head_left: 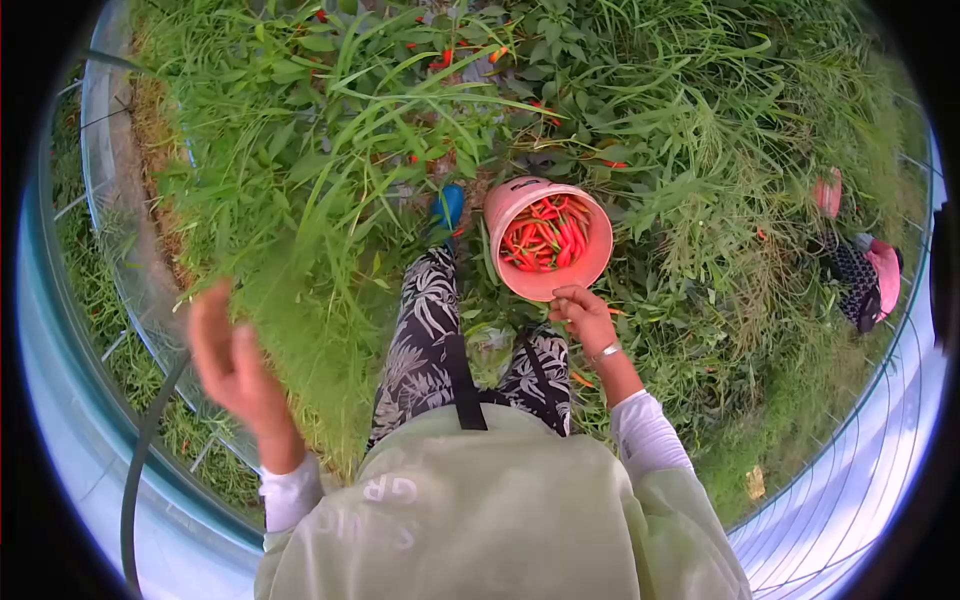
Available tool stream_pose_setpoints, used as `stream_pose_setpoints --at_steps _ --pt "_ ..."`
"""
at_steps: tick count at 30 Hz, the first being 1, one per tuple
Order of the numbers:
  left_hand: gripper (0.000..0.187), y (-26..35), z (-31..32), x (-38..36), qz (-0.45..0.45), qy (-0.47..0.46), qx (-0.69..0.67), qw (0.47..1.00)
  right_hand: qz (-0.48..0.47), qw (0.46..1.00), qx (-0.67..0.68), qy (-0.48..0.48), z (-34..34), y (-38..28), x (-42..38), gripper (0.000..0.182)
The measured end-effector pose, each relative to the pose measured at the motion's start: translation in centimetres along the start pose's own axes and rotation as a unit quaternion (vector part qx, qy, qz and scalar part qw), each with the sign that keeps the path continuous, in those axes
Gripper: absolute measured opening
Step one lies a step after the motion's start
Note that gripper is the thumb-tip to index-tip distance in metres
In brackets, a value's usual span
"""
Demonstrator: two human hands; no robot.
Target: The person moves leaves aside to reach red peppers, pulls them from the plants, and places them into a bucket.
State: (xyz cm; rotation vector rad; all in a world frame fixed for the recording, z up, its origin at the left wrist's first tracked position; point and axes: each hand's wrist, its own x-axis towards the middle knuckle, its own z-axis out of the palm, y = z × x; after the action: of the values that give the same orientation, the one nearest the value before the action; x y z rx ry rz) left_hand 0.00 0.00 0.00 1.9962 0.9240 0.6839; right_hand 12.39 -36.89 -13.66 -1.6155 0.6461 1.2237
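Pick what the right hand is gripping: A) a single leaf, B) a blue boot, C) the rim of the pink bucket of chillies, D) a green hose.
C: the right hand closes on the near rim of the pink bucket, which holds red and orange chillies.

A single head-worn camera looks almost straight down through a fisheye lens, its round picture ringed in black. It takes in the wearer's own pale green top [500, 510] and patterned trousers [425, 340] close below, with the tall green grass [300, 150] and plants farther off, curving toward the edges.
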Motion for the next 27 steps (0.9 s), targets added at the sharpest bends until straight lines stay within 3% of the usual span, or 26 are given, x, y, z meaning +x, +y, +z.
stream_pose_setpoints --at_steps 1,2,3,4,5,6,9,11,13,15,17,19,21,23,25,27 --pt "0.043 -0.1 3.2 -2.4 -0.09 -0.086 -0.118 0.985 -0.051 0.998 -0.023 0.005 -0.2 -0.9 -1.0 0.024" --pt "0.042 -0.1 5.7 -4.1 -0.125 -0.19 -0.131 0.965 -0.099 0.994 -0.049 0.009 -0.4 -1.6 -1.8 0.021" --pt "0.041 -1.8 9.2 -2.6 -0.095 -0.236 -0.064 0.965 -0.125 0.989 0.004 -0.079 3.0 -2.3 7.5 0.021" --pt "0.04 -3.9 13.4 -4.8 -0.156 -0.283 -0.114 0.939 -0.188 0.979 -0.04 -0.073 0.7 -3.3 8.7 0.021" --pt "0.038 -5.7 16.9 -7.4 -0.193 -0.3 -0.154 0.922 -0.241 0.964 -0.084 -0.079 -1.0 -3.8 9.8 0.02" --pt "0.035 -6.6 19.9 -9.6 -0.242 -0.301 -0.181 0.904 -0.238 0.968 -0.037 -0.075 -2.4 -4.3 11.0 0.02" --pt "0.032 -11.5 27.2 -13.2 -0.258 -0.327 -0.191 0.889 -0.317 0.945 -0.079 -0.038 -5.0 -4.9 19.0 0.021" --pt "0.031 -14.4 31.2 -14.8 -0.272 -0.334 -0.198 0.88 -0.268 0.961 -0.06 0.016 -7.2 -5.3 23.6 0.022" --pt "0.028 -18.2 35.2 -15.8 -0.178 -0.288 -0.133 0.931 -0.234 0.97 -0.001 0.057 -9.3 -5.3 28.0 0.023" --pt "0.026 -22.7 38.6 -16.5 -0.192 -0.217 -0.097 0.952 -0.145 0.974 -0.002 0.173 -11.8 -4.7 31.2 0.025" --pt "0.027 -25.7 41.2 -16.4 -0.309 -0.208 -0.205 0.905 -0.129 0.972 0.003 0.195 -14.8 -2.6 34.2 0.026" --pt "0.03 -28.2 43.1 -17.2 -0.337 -0.246 -0.232 0.879 -0.105 0.959 0.08 0.25 -16.8 -1.5 36.2 0.03" --pt "0.033 -29.5 44.1 -17.3 -0.276 -0.334 -0.148 0.889 -0.113 0.954 0.096 0.261 -17.2 -1.1 38.3 0.029" --pt "0.036 -28.9 44.8 -17.3 -0.301 -0.322 -0.182 0.879 -0.137 0.922 0.231 0.277 -16.9 -1.8 39.6 0.025" --pt "0.036 -29.1 44.7 -17.1 -0.272 -0.32 -0.201 0.885 -0.12 0.916 0.273 0.269 -19.4 -1.0 43.0 0.021" --pt "0.037 -29.5 44.6 -16.9 -0.237 -0.335 -0.178 0.894 -0.14 0.869 0.377 0.288 -19.0 -1.5 44.5 0.021"
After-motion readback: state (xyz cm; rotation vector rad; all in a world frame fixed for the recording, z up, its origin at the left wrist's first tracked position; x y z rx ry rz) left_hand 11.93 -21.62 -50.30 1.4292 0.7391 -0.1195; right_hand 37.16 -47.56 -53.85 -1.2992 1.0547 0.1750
